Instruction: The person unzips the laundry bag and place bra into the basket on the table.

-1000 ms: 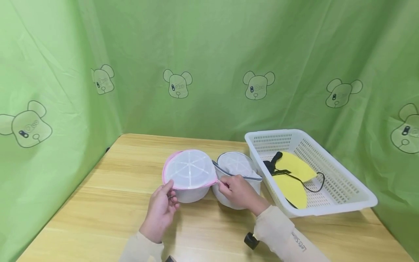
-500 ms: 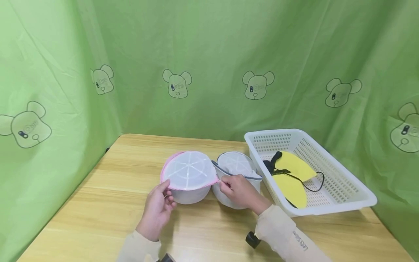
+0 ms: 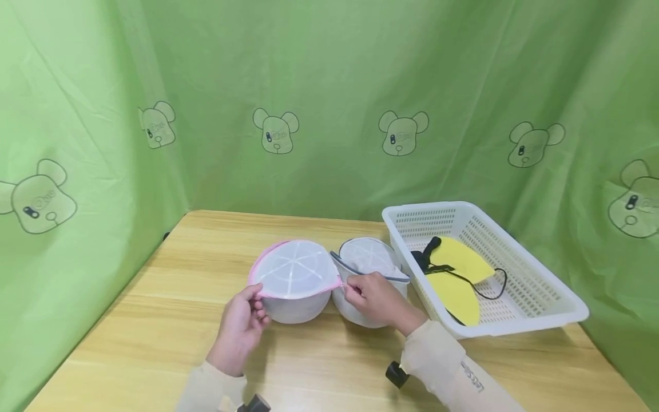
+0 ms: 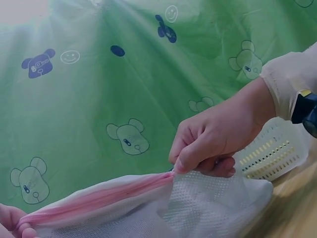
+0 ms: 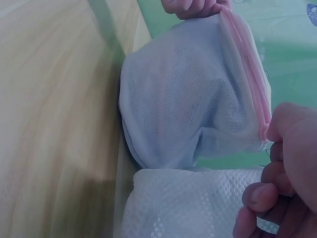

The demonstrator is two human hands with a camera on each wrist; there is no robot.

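Note:
A round white mesh laundry bag (image 3: 294,269) with a pink zipper (image 5: 250,69) stands on the table, its ribbed round top facing up. My left hand (image 3: 239,323) pinches the zipper edge at the bag's front left, thumb on top. At the opposite end, my right hand (image 3: 376,297) has curled fingers and pinches the zipper's right end; the pull itself is hidden by the fingertips. Between both hands the zipper is drawn out straight in the left wrist view. Just behind the right hand sits a second mesh laundry bag (image 3: 368,257) with a dark grey zipper, its lid partly raised.
To the right stands a white perforated plastic basket (image 3: 546,286). Inside it lie yellow leaf-shaped pieces (image 3: 458,297) with a black cord and black straps. The wooden table (image 3: 175,297) ends against a green curtain (image 3: 329,171) printed with bear heads.
My left hand has shifted a little left and down, drawing the pink-zippered bag's left edge along with it. The right hand has stayed nearly in place, still pinching the zipper's end.

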